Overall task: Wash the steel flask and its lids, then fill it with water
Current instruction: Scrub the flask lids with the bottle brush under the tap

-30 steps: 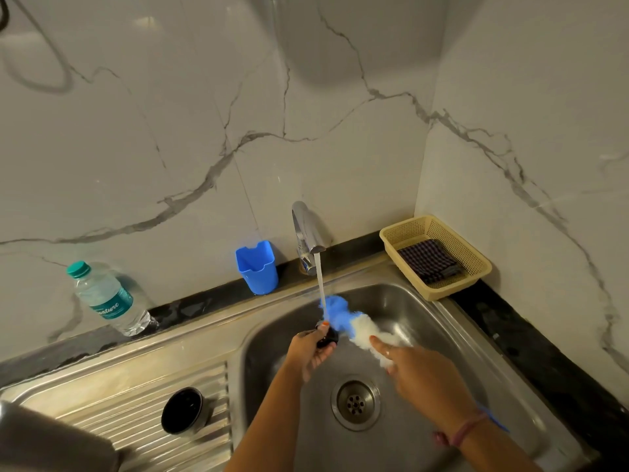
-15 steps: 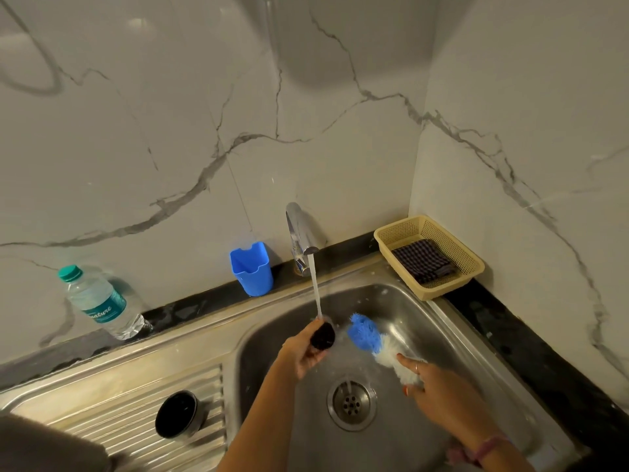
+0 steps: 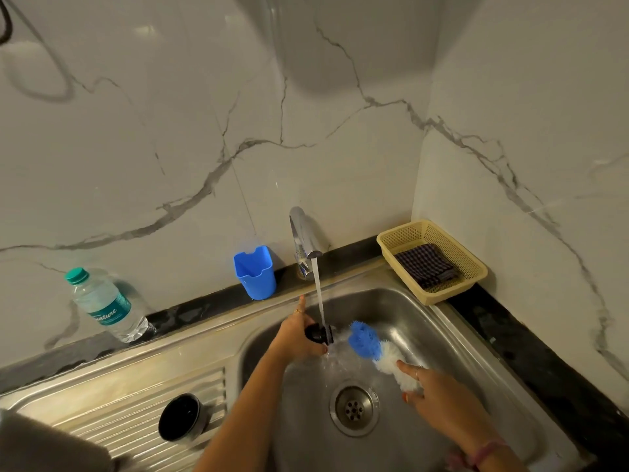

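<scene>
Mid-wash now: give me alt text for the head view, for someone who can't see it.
The left hand holds a small black lid under the running tap over the steel sink. The right hand holds a blue-and-white bottle brush beside it.

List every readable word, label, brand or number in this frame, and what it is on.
"...ature": white script on the teal label of the plastic water bottle; the first letters are blurred, so the full brand is uncertain.
The label's smaller print is too small to read.
No other text shows anywhere.

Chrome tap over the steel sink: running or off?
Running. A stream falls from the chrome tap spout onto the small black lid held by the left hand.
</scene>
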`<action>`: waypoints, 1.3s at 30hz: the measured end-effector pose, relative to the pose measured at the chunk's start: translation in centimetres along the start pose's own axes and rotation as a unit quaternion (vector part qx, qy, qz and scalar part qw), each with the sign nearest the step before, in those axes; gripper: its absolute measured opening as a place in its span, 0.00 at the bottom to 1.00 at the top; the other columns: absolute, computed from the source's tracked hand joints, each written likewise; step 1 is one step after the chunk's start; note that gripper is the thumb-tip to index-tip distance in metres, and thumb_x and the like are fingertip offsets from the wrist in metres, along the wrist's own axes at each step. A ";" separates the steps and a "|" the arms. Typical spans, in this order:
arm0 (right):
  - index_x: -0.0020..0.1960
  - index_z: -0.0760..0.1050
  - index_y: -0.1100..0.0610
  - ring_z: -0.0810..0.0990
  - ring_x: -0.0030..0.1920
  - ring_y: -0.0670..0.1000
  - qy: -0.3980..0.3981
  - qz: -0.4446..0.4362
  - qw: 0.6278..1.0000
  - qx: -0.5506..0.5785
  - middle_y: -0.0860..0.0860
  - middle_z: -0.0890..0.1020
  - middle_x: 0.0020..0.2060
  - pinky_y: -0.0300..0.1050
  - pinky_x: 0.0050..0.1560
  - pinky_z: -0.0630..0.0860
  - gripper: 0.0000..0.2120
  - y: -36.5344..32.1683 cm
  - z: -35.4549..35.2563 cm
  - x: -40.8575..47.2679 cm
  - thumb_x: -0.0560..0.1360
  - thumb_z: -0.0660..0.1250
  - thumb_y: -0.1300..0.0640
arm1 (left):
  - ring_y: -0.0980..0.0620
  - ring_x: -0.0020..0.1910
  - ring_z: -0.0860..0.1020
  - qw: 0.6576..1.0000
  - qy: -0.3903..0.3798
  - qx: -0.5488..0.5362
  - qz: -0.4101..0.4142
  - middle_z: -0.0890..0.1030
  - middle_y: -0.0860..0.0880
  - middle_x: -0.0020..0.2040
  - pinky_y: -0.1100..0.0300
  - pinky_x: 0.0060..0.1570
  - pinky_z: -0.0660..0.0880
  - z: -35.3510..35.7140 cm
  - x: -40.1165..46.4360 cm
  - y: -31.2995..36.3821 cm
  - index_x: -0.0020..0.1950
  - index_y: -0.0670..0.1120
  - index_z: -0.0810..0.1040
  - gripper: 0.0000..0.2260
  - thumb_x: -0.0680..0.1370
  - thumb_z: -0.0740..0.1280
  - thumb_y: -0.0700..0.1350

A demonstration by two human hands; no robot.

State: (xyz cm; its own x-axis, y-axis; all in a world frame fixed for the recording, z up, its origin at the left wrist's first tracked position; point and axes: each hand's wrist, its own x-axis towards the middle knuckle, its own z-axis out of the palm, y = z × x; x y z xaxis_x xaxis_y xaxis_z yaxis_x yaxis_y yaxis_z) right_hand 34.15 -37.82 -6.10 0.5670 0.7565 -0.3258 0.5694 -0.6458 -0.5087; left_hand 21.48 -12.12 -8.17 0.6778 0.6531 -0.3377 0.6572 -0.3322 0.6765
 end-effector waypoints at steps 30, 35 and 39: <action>0.74 0.59 0.39 0.79 0.54 0.44 0.002 0.001 1.000 -0.010 0.45 0.79 0.61 0.38 0.57 0.75 0.29 0.5 0.3 1.7 0.77 0.66 0.49 | 0.39 0.74 0.66 0.992 -0.111 0.051 -0.012 0.66 0.40 0.76 0.43 0.73 0.64 -4.9 4.2 3.9 0.73 0.58 0.23 0.68 0.64 0.82 0.41; 0.74 0.61 0.40 0.79 0.54 0.44 -0.006 -0.012 1.000 -0.006 0.46 0.78 0.61 0.36 0.53 0.75 0.28 0.3 0.1 1.6 0.77 0.66 0.50 | 0.41 0.69 0.72 0.992 -0.076 0.105 -0.001 0.72 0.41 0.71 0.48 0.69 0.69 -4.1 2.4 3.2 0.79 0.55 0.33 0.62 0.66 0.80 0.39; 0.73 0.62 0.41 0.78 0.51 0.42 -0.010 -0.026 1.000 -0.004 0.45 0.79 0.59 0.36 0.51 0.76 0.27 0.5 0.1 1.4 0.77 0.67 0.49 | 0.44 0.66 0.74 0.995 -0.043 0.088 -0.036 0.75 0.43 0.68 0.54 0.62 0.74 -1.7 0.0 1.6 0.81 0.51 0.44 0.55 0.67 0.80 0.44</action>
State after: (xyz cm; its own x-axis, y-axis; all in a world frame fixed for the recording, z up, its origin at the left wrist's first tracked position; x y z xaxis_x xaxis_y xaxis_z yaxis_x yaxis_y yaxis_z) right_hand 35.21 -37.09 -6.90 0.5241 0.7910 -0.3156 0.6029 -0.6064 -0.5186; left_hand 21.96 -11.51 -5.98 0.6482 0.6206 -0.4412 0.7469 -0.4054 0.5270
